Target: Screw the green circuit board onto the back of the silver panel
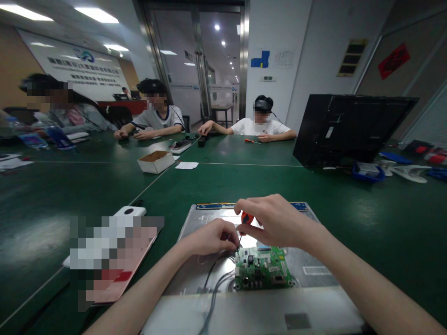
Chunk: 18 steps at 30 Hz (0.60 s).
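Note:
My right hand (267,218) is closed around the red and black handle of a screwdriver (247,217), whose thin shaft slants down to the upper left corner of a green circuit board (263,267). Beside the shaft, my left hand (223,235) has its fingers pinched together at that same corner; whatever is between them is hidden. The board lies on the silvery back of a flat display panel (316,253). Dark cables (213,288) run from the board's left side down over the panel. A blue strip board (298,206) lines the panel's far edge.
A pink sheet (118,279) and a white device (131,211) lie to the left. Farther off are an open carton (156,162), a white paper (186,165) and a large black monitor (349,130). Several people sit across the green table (251,184); a second screwdriver (251,141) lies by one.

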Each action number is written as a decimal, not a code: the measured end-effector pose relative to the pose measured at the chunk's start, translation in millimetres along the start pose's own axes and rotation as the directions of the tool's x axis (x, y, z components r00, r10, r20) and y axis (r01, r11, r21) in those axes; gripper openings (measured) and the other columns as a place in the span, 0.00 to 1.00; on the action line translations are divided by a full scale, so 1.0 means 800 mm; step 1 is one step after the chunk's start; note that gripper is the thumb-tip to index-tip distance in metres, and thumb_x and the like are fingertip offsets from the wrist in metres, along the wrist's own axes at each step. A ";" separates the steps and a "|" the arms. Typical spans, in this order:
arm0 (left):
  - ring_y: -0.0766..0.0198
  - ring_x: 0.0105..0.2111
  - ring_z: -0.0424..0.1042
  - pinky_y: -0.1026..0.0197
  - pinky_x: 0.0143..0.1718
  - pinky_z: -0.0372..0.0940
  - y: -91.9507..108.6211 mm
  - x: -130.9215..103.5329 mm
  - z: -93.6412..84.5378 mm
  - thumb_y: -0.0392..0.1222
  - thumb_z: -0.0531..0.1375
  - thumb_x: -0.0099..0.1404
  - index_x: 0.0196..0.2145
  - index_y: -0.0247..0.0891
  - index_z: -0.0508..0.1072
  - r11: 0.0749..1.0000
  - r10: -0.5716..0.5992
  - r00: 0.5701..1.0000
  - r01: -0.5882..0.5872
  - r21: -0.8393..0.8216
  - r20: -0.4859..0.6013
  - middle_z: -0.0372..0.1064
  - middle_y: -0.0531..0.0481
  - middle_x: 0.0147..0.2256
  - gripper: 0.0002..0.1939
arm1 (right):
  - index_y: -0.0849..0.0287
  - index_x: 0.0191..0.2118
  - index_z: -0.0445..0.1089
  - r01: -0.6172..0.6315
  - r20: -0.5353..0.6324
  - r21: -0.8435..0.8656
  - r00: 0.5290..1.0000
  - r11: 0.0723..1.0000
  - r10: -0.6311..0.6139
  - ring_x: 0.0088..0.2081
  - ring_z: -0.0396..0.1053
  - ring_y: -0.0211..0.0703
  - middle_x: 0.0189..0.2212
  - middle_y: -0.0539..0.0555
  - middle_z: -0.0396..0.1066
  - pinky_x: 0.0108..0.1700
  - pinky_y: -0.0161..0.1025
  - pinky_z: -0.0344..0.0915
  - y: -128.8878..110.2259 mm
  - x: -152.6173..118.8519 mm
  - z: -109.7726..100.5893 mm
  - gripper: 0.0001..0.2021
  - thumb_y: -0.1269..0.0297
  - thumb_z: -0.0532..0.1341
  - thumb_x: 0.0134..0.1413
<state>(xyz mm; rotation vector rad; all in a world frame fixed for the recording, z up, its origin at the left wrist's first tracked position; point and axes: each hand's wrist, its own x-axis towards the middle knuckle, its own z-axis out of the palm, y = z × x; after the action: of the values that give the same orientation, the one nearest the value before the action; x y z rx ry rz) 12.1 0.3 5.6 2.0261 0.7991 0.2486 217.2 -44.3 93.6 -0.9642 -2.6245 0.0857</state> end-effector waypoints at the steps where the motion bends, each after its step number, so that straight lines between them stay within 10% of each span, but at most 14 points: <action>1: 0.66 0.26 0.66 0.66 0.30 0.60 0.000 0.000 0.000 0.32 0.62 0.54 0.27 0.36 0.76 1.000 -0.005 1.000 0.005 -0.004 0.001 0.68 0.56 0.24 0.03 | 0.58 0.42 0.66 0.001 -0.004 -0.004 1.000 1.000 -0.001 0.25 0.62 0.35 0.33 0.49 0.73 0.26 0.35 0.48 0.000 0.000 0.000 0.07 0.65 0.60 0.59; 18: 0.66 0.27 0.67 0.66 0.30 0.61 0.000 0.000 -0.001 0.31 0.62 0.53 0.28 0.36 0.76 0.999 -0.028 1.000 0.028 -0.045 0.004 0.69 0.56 0.25 0.04 | 0.58 0.46 0.61 -0.007 0.007 0.003 1.000 1.000 0.007 0.28 0.68 0.38 0.35 0.50 0.74 0.27 0.35 0.50 0.002 -0.001 0.004 0.12 0.63 0.60 0.59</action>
<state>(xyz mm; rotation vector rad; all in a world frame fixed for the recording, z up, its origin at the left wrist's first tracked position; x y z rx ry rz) 11.5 0.5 6.5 1.9712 0.8123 0.2451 217.7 -43.2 90.0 -0.9739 -2.6266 0.0942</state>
